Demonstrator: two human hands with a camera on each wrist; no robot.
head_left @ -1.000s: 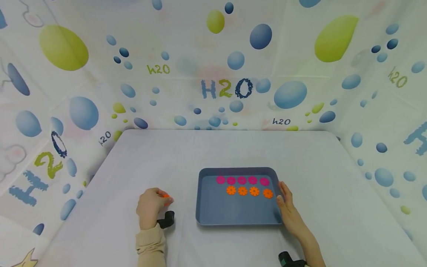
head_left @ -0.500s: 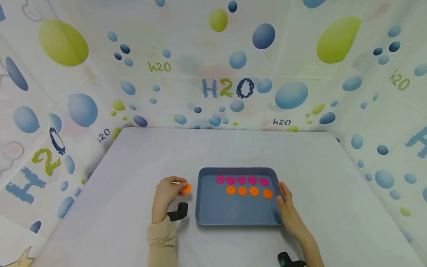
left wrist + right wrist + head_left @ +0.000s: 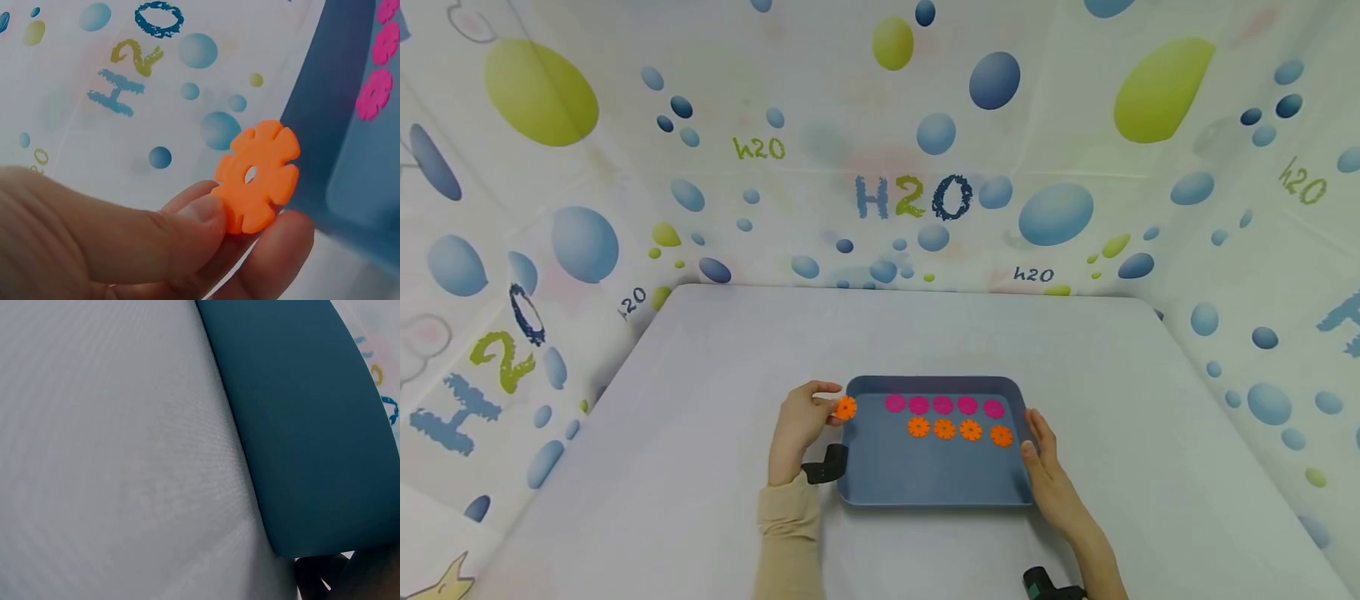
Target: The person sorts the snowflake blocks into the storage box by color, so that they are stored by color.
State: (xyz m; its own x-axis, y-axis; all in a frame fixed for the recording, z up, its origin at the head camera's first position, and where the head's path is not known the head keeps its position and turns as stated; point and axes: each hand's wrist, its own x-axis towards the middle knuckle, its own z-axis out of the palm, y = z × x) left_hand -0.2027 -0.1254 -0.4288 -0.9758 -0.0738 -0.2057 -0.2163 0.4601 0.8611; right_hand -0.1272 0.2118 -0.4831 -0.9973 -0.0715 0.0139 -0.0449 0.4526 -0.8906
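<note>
My left hand [image 3: 802, 418] pinches an orange interlocking disc [image 3: 257, 178] between thumb and fingers; it has notched edges and a small centre hole. In the head view this disc overlaps the left rim of a blue-grey tray [image 3: 880, 479]. Inside the tray lies a row of several pink discs [image 3: 943, 405] near the far side. Below them is a row of several orange discs [image 3: 944, 429]. At the tray's right side my right hand [image 3: 1051, 475] rests with fairly straight fingers along the edge, thumb at the rim. The right wrist view mostly shows the tray's outer wall [image 3: 306, 431].
A white cloth covers the table [image 3: 647, 467] around the tray. Behind and at both sides hangs a white curtain [image 3: 820, 83] with blue and green spots. Black camera mounts [image 3: 827, 464] sit on both wrists.
My left hand has moved right and slightly away from me, carrying the orange disc from the table on the left to the tray's left rim. The right hand and tray stay put.
</note>
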